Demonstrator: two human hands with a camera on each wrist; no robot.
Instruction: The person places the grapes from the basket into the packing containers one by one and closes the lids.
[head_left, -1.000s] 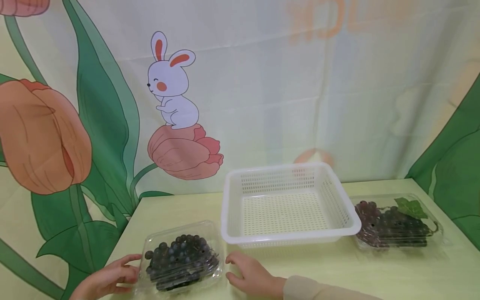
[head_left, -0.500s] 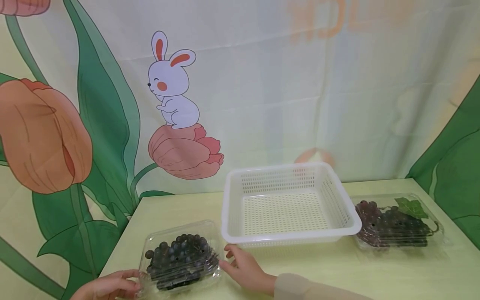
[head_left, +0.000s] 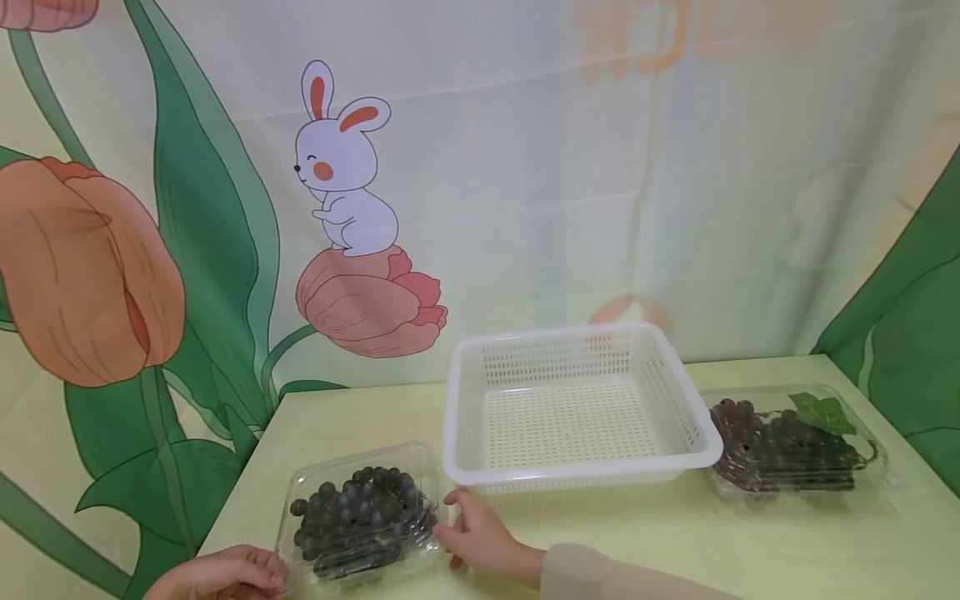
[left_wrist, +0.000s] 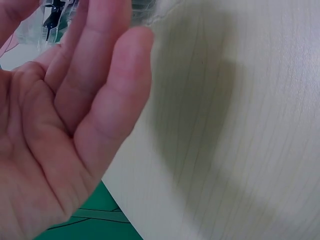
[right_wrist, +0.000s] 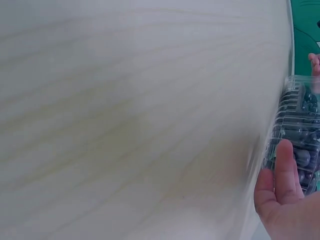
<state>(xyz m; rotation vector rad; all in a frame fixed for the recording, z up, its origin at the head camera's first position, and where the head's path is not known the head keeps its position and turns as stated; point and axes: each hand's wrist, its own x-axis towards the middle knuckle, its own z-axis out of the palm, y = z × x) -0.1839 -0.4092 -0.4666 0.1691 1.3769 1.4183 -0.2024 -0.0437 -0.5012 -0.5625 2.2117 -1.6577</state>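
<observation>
A clear plastic clamshell of dark grapes [head_left: 360, 512] sits at the table's front left, its lid down. My left hand [head_left: 221, 573] is at its left front corner, where the bunched fingertips pinch the clear edge. In the left wrist view the left hand's palm [left_wrist: 55, 135] fills the left side, and its fingertips leave the frame beside the plastic. On the other side, my right hand [head_left: 483, 533] touches the right edge, thumb and index finger apart. Extended fingers of the right hand [right_wrist: 285, 195] appear against the clamshell's ribbed side [right_wrist: 295, 125] in the right wrist view.
A white perforated plastic basket [head_left: 581, 477] stands at the back middle, close behind my right hand. To its right is a second clamshell of grapes [head_left: 787, 450] with a green leaf. Behind the table [head_left: 600, 542] hangs a printed cloth with a rabbit [head_left: 348, 183] and tulips.
My left hand has come down and closed its fingertips on the clamshell's left front corner. My right hand has moved slightly left onto its right edge. The clamshell has barely moved.
</observation>
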